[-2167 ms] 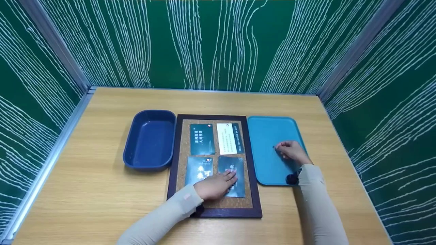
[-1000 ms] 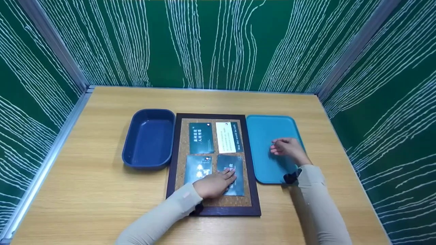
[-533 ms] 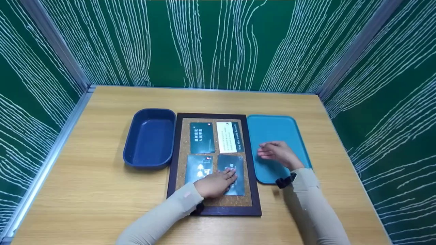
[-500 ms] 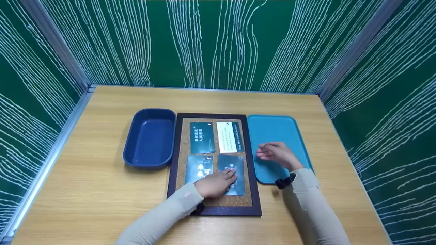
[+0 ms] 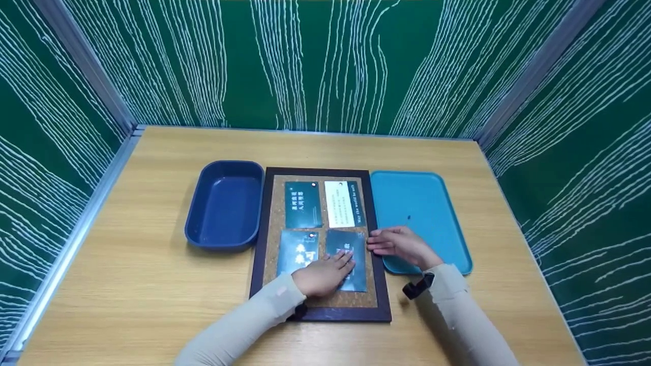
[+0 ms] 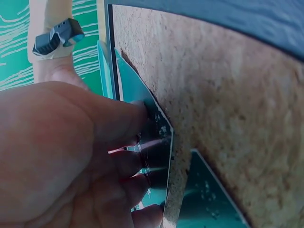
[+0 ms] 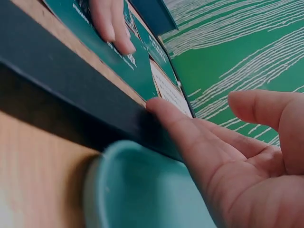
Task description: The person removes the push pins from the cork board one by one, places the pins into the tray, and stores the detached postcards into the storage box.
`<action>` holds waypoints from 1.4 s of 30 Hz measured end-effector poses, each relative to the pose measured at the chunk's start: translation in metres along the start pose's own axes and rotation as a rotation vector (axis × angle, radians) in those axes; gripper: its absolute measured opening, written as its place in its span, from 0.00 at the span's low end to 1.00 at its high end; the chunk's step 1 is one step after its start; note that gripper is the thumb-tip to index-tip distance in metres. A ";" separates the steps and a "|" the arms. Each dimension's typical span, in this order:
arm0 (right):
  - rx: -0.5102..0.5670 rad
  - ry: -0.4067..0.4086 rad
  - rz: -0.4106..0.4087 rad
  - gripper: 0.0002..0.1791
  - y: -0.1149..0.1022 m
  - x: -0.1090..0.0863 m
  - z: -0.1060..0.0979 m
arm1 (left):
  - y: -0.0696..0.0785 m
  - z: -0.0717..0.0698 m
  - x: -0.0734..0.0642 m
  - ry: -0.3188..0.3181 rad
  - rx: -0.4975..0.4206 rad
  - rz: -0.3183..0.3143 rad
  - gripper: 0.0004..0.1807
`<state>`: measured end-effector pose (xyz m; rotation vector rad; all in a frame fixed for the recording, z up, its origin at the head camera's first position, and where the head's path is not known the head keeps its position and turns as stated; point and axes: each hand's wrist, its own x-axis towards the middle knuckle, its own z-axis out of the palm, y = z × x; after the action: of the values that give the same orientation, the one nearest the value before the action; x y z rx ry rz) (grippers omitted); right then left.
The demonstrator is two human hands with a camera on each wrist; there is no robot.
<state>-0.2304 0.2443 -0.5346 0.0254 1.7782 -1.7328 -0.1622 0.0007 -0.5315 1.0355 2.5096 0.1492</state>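
Note:
My left hand lies with its fingers spread on the lower right dark green card, on a cork board with a dark frame. In the left wrist view, its fingertips rest on the glossy card. My right hand is over the board's right frame edge, fingertips close to that card. In the right wrist view its fingers are extended, the thumb stands apart, and nothing shows between them. The other cards are a green one, a cream-and-green one and a blue-green one, each with a small pin-like dot at its top right or top.
A turquoise tray adjoins the board's right side, with one tiny dark object on it. A deep blue basin stands at the left of the board. Green walls with white lines enclose the wooden table.
My right hand has moved left and nearer from the tray to the board's right edge, uncovering the tiny dark object. The left hand has stayed on the card.

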 end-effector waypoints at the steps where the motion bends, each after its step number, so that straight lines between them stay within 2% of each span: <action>1: 0.011 0.002 0.002 0.27 0.001 -0.001 0.001 | 0.000 0.000 0.000 -0.001 0.001 0.001 0.28; 15: 0.087 0.013 -0.024 0.27 0.008 -0.006 0.008 | 0.000 -0.002 -0.001 -0.008 -0.035 -0.009 0.30; 31: 0.242 0.027 0.014 0.26 0.012 -0.007 0.010 | 0.000 -0.003 -0.002 -0.022 -0.075 -0.018 0.31; 36: 0.248 0.060 0.009 0.25 0.016 -0.005 0.013 | 0.000 -0.002 -0.003 -0.016 -0.075 -0.017 0.30; 42: 0.178 0.068 -0.010 0.25 0.017 -0.005 0.015 | 0.000 -0.001 -0.003 -0.011 -0.052 -0.009 0.29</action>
<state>-0.2129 0.2349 -0.5465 0.1530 1.6688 -1.9131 -0.1607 -0.0015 -0.5298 1.0013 2.4866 0.2042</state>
